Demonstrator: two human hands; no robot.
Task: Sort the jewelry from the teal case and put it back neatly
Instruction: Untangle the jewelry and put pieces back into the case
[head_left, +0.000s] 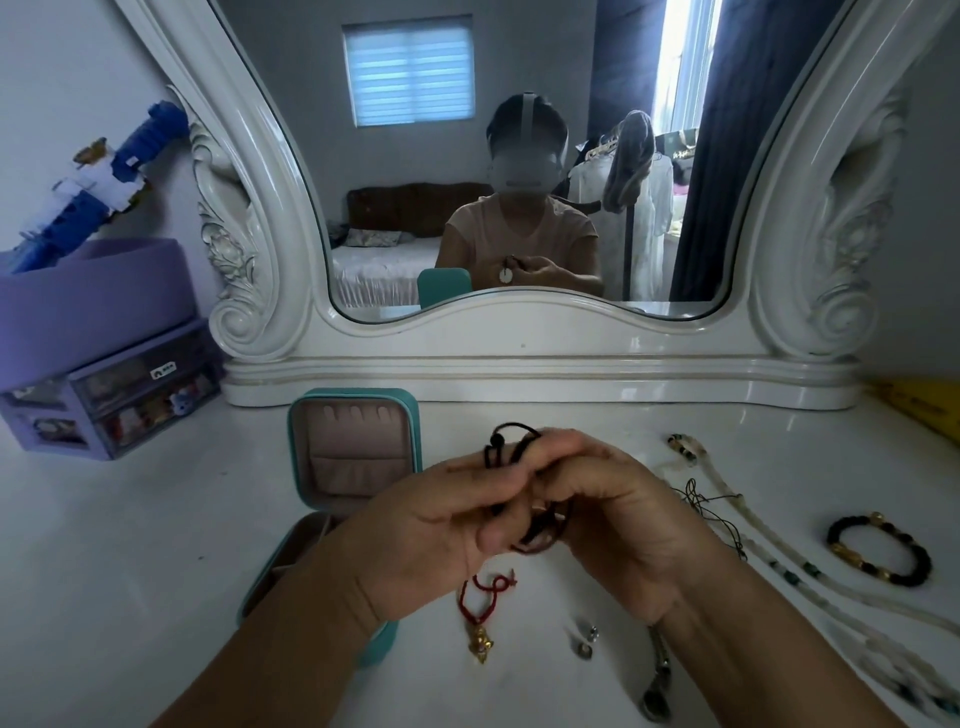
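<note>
A black cord necklace (514, 441) is pinched between both hands above the middle of the dressing table (130, 519). The left hand (441, 519) and right hand (613, 514) are curled round it. The open teal case (353, 452) stands toward the rear edge. The cord is best coiled flat before being tucked inside.

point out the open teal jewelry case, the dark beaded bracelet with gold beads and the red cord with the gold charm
open teal jewelry case (298, 467): head view, left rim of upright lid
dark beaded bracelet with gold beads (919, 560): head view, right-hand dark beads
red cord with gold charm (478, 644): head view, the charm
</note>
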